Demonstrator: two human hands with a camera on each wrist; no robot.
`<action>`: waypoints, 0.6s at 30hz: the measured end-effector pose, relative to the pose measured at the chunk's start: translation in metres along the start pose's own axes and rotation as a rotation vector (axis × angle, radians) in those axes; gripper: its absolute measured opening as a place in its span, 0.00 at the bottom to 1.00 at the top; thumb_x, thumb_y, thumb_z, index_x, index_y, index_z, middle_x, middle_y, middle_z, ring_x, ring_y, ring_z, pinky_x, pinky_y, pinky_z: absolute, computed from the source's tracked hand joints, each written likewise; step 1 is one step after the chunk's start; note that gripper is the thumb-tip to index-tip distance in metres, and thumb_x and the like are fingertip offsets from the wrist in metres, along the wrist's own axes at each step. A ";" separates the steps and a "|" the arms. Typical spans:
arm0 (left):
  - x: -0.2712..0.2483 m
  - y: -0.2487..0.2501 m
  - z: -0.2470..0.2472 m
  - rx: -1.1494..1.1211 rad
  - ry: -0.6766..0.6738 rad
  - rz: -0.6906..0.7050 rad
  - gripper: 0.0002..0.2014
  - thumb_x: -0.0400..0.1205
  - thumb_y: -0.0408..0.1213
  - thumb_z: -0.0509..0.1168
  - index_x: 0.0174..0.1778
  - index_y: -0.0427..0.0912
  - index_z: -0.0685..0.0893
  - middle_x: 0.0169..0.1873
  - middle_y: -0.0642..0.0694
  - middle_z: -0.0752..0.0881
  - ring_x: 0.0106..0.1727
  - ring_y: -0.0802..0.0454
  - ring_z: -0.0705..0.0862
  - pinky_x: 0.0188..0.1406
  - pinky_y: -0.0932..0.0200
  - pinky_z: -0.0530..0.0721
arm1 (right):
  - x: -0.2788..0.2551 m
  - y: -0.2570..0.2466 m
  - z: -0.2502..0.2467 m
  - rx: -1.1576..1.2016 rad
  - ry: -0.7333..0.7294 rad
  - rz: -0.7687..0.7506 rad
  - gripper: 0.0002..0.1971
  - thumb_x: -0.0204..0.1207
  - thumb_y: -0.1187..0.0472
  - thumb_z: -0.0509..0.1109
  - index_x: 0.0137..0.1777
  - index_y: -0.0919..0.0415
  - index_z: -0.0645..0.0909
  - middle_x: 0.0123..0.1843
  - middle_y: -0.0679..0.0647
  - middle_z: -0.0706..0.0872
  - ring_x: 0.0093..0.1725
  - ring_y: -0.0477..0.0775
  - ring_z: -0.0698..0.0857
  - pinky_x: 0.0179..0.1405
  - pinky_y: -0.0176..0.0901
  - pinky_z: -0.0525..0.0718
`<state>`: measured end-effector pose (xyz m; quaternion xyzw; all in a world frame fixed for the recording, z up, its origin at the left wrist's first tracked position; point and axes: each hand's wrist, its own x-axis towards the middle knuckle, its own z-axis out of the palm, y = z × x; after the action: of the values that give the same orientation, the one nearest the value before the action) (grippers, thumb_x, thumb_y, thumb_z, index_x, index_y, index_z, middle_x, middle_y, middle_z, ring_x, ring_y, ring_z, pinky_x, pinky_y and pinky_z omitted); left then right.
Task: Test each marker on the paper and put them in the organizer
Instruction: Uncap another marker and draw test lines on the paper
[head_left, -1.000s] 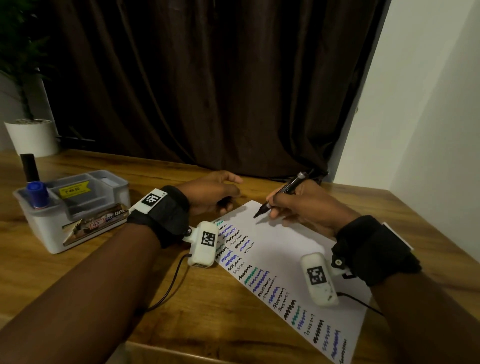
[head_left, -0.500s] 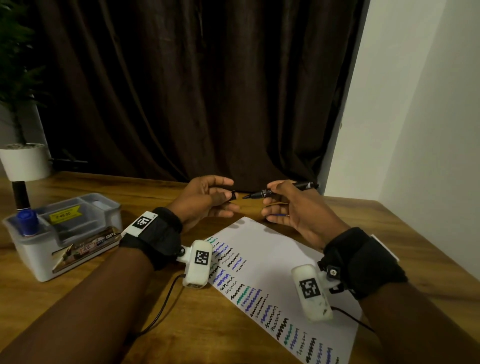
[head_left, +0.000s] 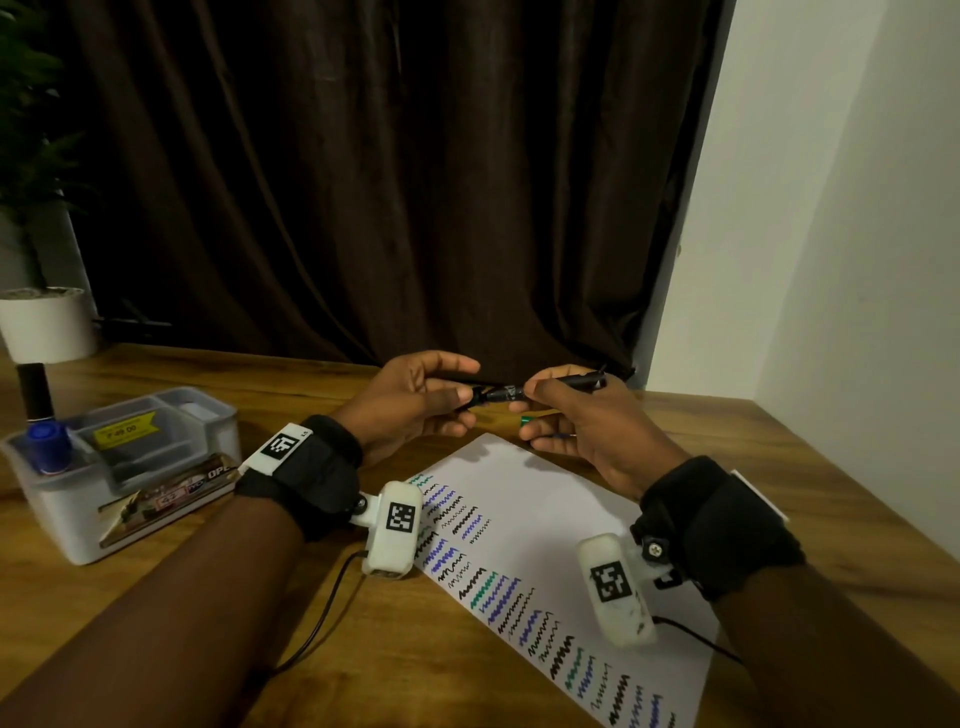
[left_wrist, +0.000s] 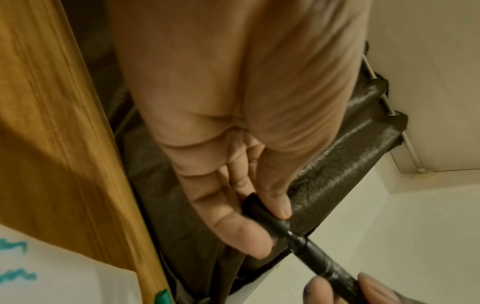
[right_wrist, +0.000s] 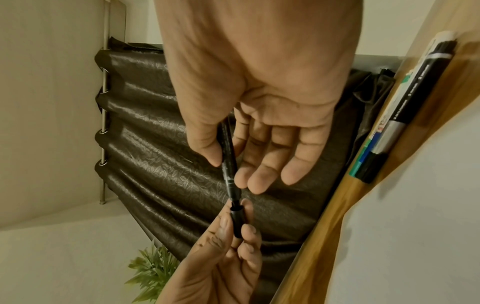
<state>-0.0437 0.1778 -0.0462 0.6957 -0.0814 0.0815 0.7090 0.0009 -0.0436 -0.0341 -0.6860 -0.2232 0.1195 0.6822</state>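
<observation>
Above the far end of the paper (head_left: 524, 499), both hands hold one black marker (head_left: 563, 383) level. My right hand (head_left: 540, 402) pinches its barrel (right_wrist: 228, 156) between thumb and fingers. My left hand (head_left: 457, 397) pinches the black cap (left_wrist: 262, 214), which sits over the marker's tip (right_wrist: 237, 222). The paper carries rows of black, blue and green squiggles. A white organizer (head_left: 67, 514) stands at the left, with a blue-capped marker (head_left: 49, 441) and a black one (head_left: 35, 392) upright in it.
More markers lie on the wooden table beyond the paper, among them a black one (right_wrist: 407, 102) and a green-ended one (head_left: 526, 420). A potted plant (head_left: 47, 322) stands at the far left. A dark curtain (head_left: 389, 182) hangs behind, and a white wall is on the right.
My right hand lifted the marker off the paper and turned it level. My left hand rose to meet it, and the cap now covers the tip.
</observation>
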 end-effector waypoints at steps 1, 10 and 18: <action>-0.001 0.001 0.001 0.002 -0.013 0.003 0.19 0.83 0.26 0.67 0.70 0.35 0.78 0.39 0.36 0.89 0.39 0.48 0.90 0.36 0.59 0.90 | 0.000 0.000 -0.001 -0.002 -0.013 -0.003 0.03 0.84 0.58 0.75 0.54 0.56 0.88 0.47 0.59 0.97 0.39 0.53 0.92 0.52 0.50 0.91; -0.004 0.007 0.007 0.076 -0.124 -0.011 0.15 0.89 0.35 0.60 0.68 0.33 0.80 0.41 0.39 0.87 0.26 0.55 0.75 0.20 0.67 0.71 | -0.005 0.000 -0.002 -0.058 -0.083 -0.100 0.10 0.77 0.65 0.80 0.57 0.57 0.92 0.48 0.67 0.95 0.38 0.53 0.92 0.45 0.45 0.90; -0.009 0.003 0.016 0.265 -0.178 -0.019 0.27 0.81 0.52 0.66 0.54 0.25 0.80 0.26 0.48 0.66 0.22 0.56 0.61 0.18 0.64 0.60 | -0.008 -0.001 0.003 -0.174 -0.100 -0.201 0.13 0.75 0.67 0.82 0.59 0.62 0.92 0.45 0.73 0.92 0.32 0.51 0.89 0.37 0.41 0.90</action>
<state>-0.0527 0.1617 -0.0451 0.7882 -0.1257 0.0229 0.6020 -0.0072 -0.0449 -0.0345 -0.7099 -0.3339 0.0647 0.6167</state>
